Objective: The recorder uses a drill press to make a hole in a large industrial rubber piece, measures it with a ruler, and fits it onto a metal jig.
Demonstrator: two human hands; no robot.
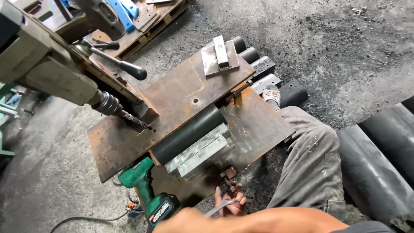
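Gritty grey workshop floor, rusty steel plates under a drill press, one hand on a wrench at a clamp bolt.

Largest first: the rusty plate [172, 108] already carries drilled holes, and the drill bit [137, 121] sits at another hole near its edge. A black roller [187, 133] lies clamped beside grey angle pieces [200, 151]. A green cordless drill [148, 194] lies idle. One hand [233, 203], which one I cannot tell, is closed around a flat wrench [217, 209] at the clamp bolt [227, 181]; tightening looks unfinished.
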